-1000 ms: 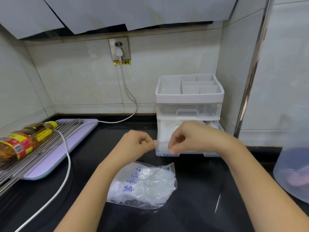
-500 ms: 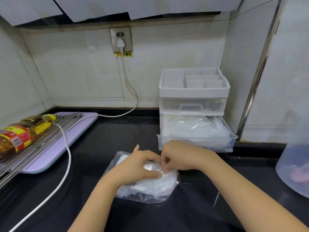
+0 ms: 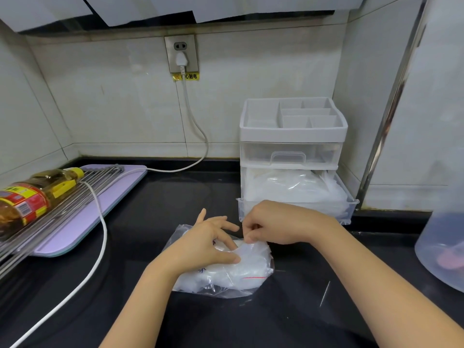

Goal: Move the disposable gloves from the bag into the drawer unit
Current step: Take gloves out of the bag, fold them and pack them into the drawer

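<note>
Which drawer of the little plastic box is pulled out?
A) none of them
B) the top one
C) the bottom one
C: the bottom drawer sticks out in front of the drawer unit and is stuffed with clear plastic, while the top drawer sits pushed in.

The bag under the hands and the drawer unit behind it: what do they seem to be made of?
The bag looks like thin, soft, clear plastic film, glossy: it wrinkles, shines, and shows the white contents through it. The drawer unit looks like hard moulded plastic: an opaque white matt frame and clear, smooth drawers whose contents show through.
</note>
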